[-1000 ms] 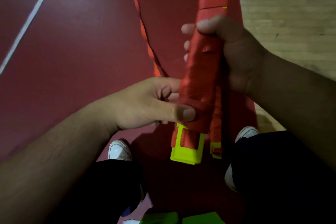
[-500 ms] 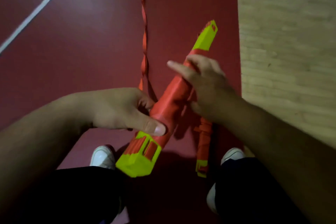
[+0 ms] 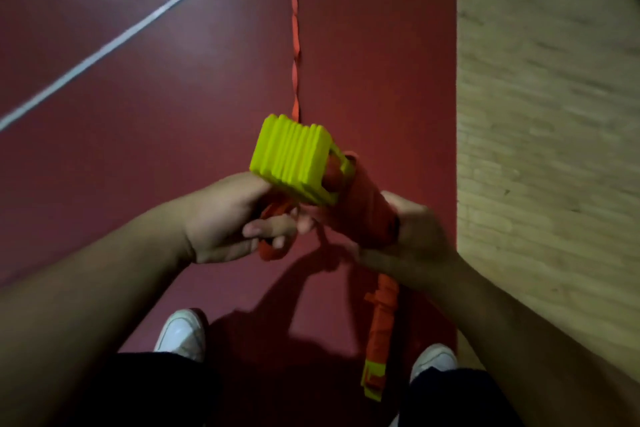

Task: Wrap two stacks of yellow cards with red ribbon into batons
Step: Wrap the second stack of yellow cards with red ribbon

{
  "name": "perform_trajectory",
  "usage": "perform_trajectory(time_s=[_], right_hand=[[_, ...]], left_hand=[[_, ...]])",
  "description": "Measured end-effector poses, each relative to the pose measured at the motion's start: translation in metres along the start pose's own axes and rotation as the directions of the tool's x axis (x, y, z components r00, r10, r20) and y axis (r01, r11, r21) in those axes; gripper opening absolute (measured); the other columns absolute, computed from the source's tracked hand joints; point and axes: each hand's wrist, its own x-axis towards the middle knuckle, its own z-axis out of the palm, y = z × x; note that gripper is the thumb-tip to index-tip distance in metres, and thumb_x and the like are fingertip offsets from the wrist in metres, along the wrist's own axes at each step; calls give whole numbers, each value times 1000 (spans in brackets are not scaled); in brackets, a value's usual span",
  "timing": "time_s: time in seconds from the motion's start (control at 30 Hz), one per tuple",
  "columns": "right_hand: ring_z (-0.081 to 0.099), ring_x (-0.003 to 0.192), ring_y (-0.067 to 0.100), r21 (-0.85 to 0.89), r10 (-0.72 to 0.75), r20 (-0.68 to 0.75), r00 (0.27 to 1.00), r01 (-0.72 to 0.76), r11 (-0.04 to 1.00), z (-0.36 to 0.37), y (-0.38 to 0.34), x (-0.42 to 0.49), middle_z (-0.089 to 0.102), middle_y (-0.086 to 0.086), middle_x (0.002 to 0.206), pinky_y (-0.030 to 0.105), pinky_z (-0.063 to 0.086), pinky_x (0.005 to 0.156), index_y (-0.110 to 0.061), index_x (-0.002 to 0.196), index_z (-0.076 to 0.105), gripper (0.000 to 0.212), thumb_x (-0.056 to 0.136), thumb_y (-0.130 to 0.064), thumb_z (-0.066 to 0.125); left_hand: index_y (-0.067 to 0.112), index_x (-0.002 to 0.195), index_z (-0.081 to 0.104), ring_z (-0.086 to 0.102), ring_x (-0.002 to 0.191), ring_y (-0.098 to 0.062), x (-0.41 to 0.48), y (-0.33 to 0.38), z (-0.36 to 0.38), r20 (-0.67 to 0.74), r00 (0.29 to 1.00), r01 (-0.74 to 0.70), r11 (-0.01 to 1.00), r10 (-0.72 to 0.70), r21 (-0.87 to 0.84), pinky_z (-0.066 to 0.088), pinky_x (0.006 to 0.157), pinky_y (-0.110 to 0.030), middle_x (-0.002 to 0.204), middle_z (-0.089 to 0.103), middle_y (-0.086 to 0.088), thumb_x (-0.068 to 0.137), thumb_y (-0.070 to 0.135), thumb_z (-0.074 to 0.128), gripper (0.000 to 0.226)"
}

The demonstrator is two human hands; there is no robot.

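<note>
Here the right hand [image 3: 412, 236] curls round the red-wrapped shaft of the baton [image 3: 311, 170], whose bare yellow card end tilts up toward the camera. Just left of the baton, the left hand [image 3: 235, 218] grips a fold of ribbon [image 3: 295, 45]. Beyond the baton, the ribbon trails twisted across the red floor [image 3: 207, 97]. A second baton [image 3: 381, 329] shows below it, partly hidden by the right wrist, beside a white shoe [image 3: 434, 359]. Wood flooring [image 3: 547, 149] lies to the right.
</note>
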Motion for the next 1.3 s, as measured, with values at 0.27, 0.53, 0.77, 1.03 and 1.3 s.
perform_trajectory(time_s=[0.27,0.53,0.77,1.03,1.3], right_hand=[[49,57,11,171,182,-120,976,-160,972,11,-12,-1,61,-2,65,33,44,54,-11,79,62,36,59,-33,81],[50,58,4,210,298,-171,939,-261,942,22,-22,-1,63,-10,69,29,46,58,-18,78,63,34,58,-40,80],[50,60,6,251,399,-186,898,-349,903,20,-23,3,64,-6,65,38,50,68,-17,79,62,38,60,-42,82],[57,59,5,206,451,-186,873,-414,887,35,-26,0,62,-4,63,42,54,70,-23,80,53,49,55,-54,81],[52,68,-2,66,337,-59,940,-333,940,26,-38,0,59,-11,83,17,33,54,-32,94,45,43,73,-29,83]], left_hand=[[16,99,64,21,58,-37,5,30,23,-53,950,-311,950,309,-39,40,51,-25,67,36,-26,81,42,78,35],[24,93,70,65,80,-11,4,30,22,-193,812,-230,606,551,762,51,76,-29,89,72,12,96,24,48,22],[10,85,54,43,54,-9,2,34,39,-144,923,-259,854,356,452,36,54,-24,66,50,4,86,9,42,12],[17,94,68,47,45,5,7,30,67,-346,849,-259,885,399,387,35,48,-8,51,55,17,88,36,69,20],[33,69,64,42,43,1,10,27,56,-443,778,-281,877,446,390,33,48,-24,50,50,14,81,57,69,28]])
